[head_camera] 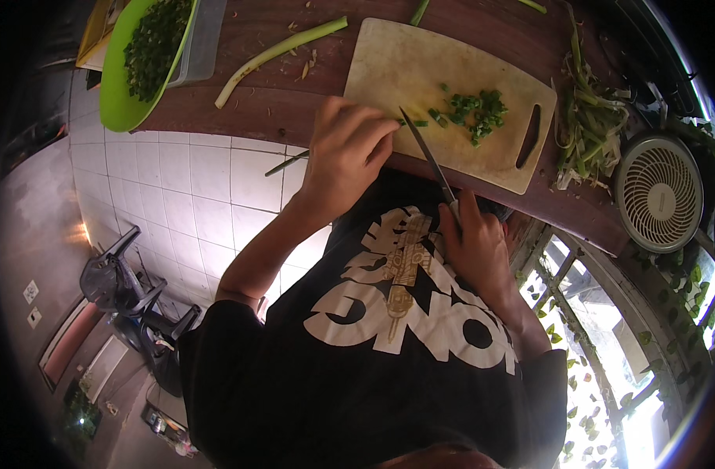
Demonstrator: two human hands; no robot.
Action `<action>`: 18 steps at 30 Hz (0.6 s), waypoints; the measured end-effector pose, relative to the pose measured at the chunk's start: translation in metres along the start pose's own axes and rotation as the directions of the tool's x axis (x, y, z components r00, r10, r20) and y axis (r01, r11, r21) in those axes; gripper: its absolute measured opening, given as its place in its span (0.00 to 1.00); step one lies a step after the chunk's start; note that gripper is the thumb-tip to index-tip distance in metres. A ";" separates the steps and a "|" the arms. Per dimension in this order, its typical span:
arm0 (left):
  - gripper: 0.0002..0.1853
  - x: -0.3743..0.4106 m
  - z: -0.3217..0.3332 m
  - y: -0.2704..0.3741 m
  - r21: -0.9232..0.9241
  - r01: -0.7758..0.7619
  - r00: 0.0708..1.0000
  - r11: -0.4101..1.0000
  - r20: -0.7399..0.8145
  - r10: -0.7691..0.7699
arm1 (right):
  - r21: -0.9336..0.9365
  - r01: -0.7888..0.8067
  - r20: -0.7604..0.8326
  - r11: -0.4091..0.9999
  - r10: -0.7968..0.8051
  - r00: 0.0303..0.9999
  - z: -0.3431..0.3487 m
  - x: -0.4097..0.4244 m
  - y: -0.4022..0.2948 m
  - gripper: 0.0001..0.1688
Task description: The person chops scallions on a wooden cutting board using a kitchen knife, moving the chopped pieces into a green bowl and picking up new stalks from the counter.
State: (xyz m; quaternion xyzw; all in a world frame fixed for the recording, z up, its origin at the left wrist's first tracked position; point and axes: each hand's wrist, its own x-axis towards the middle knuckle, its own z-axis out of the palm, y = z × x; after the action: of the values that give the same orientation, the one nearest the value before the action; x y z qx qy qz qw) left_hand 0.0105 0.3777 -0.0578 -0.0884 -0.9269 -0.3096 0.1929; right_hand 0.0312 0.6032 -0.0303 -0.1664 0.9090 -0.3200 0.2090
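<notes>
My left hand is at the near left edge of a worn cutting board, its fingers closed on a green onion stalk. One end of the stalk trails out to the left past the wrist, and the other lies on the board by the knife tip. My right hand grips the handle of a kitchen knife, whose blade points up and left over the board. Chopped green onion lies in a loose pile right of the blade, with several pieces scattered beside it.
On the wooden table, a pale green stalk lies left of the board. A green bowl of chopped greens stands by a clear plastic container. Trimmings and a small round fan are at the right.
</notes>
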 end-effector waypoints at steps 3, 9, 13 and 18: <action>0.15 -0.002 0.000 -0.002 -0.005 -0.039 0.999 0.999 -0.002 0.039 | 0.009 -0.011 -0.004 1.000 0.011 1.000 0.000 0.000 -0.001 0.13; 0.14 -0.008 -0.002 -0.008 -0.056 -0.067 0.996 0.996 0.048 0.069 | 0.008 0.004 -0.022 1.000 -0.003 1.000 0.001 -0.001 -0.001 0.13; 0.14 -0.005 -0.005 0.003 -0.019 -0.007 0.999 1.000 0.047 0.008 | -0.030 0.032 -0.026 0.999 -0.032 0.999 0.005 -0.004 0.004 0.12; 0.14 -0.008 -0.003 0.005 -0.013 0.019 0.999 1.000 0.027 -0.019 | -0.084 0.050 -0.021 0.995 -0.052 0.998 0.004 -0.005 0.004 0.12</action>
State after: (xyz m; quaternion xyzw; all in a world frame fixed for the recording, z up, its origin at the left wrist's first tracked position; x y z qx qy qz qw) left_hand 0.0202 0.3798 -0.0559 -0.0849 -0.9282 -0.3162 0.1766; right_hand 0.0368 0.6063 -0.0343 -0.1942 0.9193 -0.2891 0.1831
